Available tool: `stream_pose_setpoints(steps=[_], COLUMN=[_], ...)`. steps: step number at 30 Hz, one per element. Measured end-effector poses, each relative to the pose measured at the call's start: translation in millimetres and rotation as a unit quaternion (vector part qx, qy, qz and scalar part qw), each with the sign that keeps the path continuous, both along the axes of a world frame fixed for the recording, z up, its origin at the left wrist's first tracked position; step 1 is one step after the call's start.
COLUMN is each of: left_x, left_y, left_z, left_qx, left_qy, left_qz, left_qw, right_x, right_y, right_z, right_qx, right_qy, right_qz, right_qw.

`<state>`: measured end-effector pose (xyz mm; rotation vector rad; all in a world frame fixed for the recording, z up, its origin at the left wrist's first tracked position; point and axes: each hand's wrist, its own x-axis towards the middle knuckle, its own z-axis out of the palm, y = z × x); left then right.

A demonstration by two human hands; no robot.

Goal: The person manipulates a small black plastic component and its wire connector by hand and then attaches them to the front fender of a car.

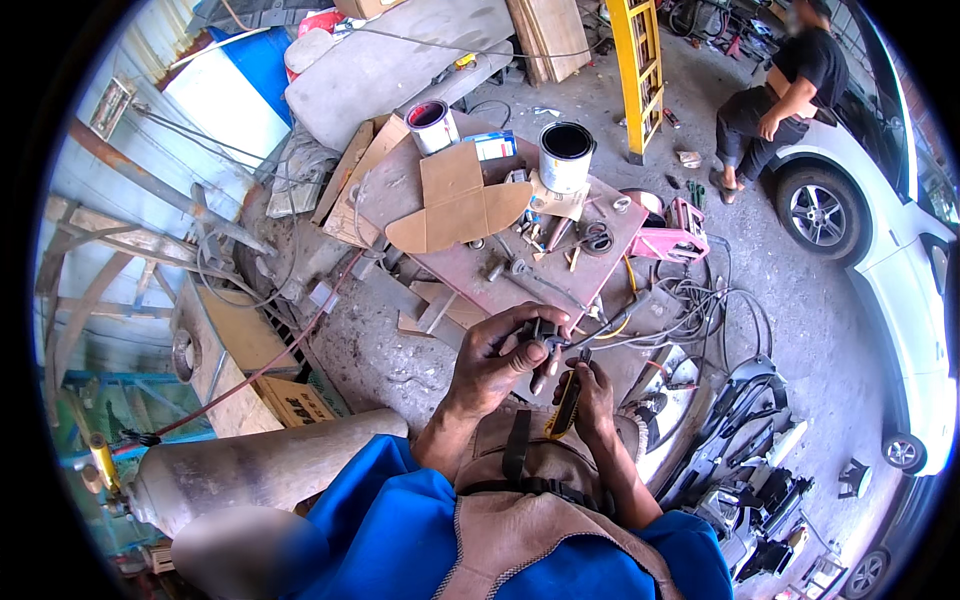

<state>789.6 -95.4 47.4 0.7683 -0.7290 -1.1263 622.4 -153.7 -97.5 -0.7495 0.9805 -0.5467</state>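
Observation:
My left hand [505,352] is raised in front of me, its fingers curled round a small dark fitting [541,330] with a roundish grey end. A dark cable appears to run off to the right from beside it, but whether they join is unclear. Just right of it, my right hand [592,398] is closed round a tool with a yellow-and-black handle [564,408]. The handle slants down toward me, and a narrow dark tip shows above the fingers, close to the fitting. Both hands are over my lap, short of the low table's [455,268] near corner.
Cut cardboard [455,205], a black-filled can [566,160], a red-rimmed can [432,128] and loose tools lie on the table. Right of it are a pink machine [675,232] and coiled cables [715,300]. A gas cylinder [260,465] lies left; a person [790,95] sits by a white car [900,330].

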Motion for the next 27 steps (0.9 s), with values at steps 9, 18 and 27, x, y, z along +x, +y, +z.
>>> stream_pose_setpoints(steps=[9,18,27], left_x=[-3,-4,-4], left_y=[-4,-6,-6], left_z=[3,2,0], left_qx=[0.017,0.049,0.065], left_qy=[-0.028,-0.129,-0.205], left_qz=[-0.014,0.011,0.044], left_qw=[0.999,0.990,0.976], right_x=[-1,1,2], right_y=[3,0,1], right_z=[-2,-3,-7], right_qx=[0.002,-0.008,0.006], right_qy=[0.003,0.011,0.001], right_qz=[-0.011,-0.003,-0.004], right_qw=[1.000,1.000,1.000])
